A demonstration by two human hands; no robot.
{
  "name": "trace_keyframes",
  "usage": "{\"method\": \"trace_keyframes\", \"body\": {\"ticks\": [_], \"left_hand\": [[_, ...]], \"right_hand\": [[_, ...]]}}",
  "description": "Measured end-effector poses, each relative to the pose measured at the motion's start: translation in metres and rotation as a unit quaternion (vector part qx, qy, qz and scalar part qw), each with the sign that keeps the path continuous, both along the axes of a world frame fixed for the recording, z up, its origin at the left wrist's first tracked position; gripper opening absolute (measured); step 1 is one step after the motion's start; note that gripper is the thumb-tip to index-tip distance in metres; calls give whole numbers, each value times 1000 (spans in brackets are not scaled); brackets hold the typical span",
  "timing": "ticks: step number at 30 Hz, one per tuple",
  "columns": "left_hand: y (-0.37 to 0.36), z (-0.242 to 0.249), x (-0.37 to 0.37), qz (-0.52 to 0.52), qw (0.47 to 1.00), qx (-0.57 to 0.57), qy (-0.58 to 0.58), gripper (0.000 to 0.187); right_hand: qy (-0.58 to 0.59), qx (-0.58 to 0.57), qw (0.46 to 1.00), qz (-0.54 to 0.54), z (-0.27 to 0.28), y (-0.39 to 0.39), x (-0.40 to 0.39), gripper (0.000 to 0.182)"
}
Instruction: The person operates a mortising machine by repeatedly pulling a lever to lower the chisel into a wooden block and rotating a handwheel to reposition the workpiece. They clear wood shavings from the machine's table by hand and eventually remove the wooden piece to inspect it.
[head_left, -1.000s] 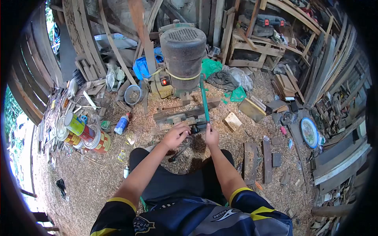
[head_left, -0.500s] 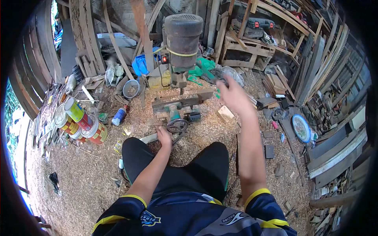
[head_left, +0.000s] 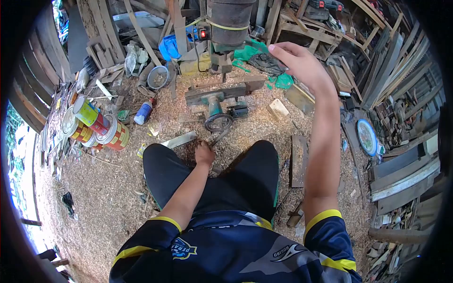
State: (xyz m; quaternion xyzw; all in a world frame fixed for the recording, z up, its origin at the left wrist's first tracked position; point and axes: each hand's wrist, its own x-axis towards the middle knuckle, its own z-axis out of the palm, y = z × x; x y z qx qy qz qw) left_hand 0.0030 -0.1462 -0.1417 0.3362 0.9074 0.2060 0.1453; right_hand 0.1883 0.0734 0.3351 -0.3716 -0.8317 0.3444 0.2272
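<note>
A drill press with a dark motor housing stands in front of me. Its chuck and bit point down at a long wooden piece held in a green vise with a round handwheel. My right hand, raised at the right, closes around the end of the press's dark green feed lever, its thumb along the top. Between my knees, my left hand is low with curled fingers, at the lower end of a thin bar below the handwheel. Its fingertips are partly hidden.
Wood shavings cover the ground. Paint cans and a blue bottle are at left, near a small bucket. A pale wood block and a dark board lie at right. Scrap wood lines the walls.
My view has tipped downward, so the press sits higher. My left hand has drawn back toward me from beside the vise, its fingers now curled. My right hand stays at the lever.
</note>
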Motion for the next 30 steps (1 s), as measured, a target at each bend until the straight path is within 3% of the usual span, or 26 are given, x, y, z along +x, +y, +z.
{"method": "trace_keyframes", "body": {"ticks": [4, 8, 12, 14, 17, 20, 23, 26, 27, 28, 29, 30], "left_hand": [[-5, -41, -11, -53, 987, -148, 35, 36], [-3, -28, -14, -112, 958, -261, 46, 33], [4, -37, -16, -87, 968, -222, 78, 28], [9, -35, -22, -162, 937, -286, 120, 25], [15, -35, -35, -231, 913, -321, 96, 20], [18, -45, -37, -233, 914, -315, 104, 18], [26, -56, -35, -240, 895, -358, 114, 18], [22, -68, -50, -274, 903, -320, 81, 20], [21, -66, -53, -274, 904, -318, 83, 20], [21, -63, -55, -274, 914, -292, 64, 23], [20, -62, -56, -273, 924, -266, 44, 30], [21, -65, -55, -272, 924, -263, 45, 30]], "right_hand": [[28, -17, 999, 5, 0, -4, 2, 71], [19, -12, 1000, 5, 7, -9, 2, 69], [11, 24, 1000, 5, 7, -9, 1, 68], [16, 24, 1000, 5, 4, -7, 1, 68], [45, 3, 999, 23, 2, -6, 1, 70], [29, 9, 1000, -3, 6, -9, 1, 71], [-19, -46, 999, -14, 17, -11, 0, 73], [-98, -77, 992, -31, 18, -8, -3, 68], [12, 65, 997, -49, 6, 0, -7, 62], [120, 206, 969, -65, 1, 7, -10, 57], [121, 208, 968, -64, 6, 13, -14, 57], [233, 239, 940, -76, 14, 21, -20, 52]]}}
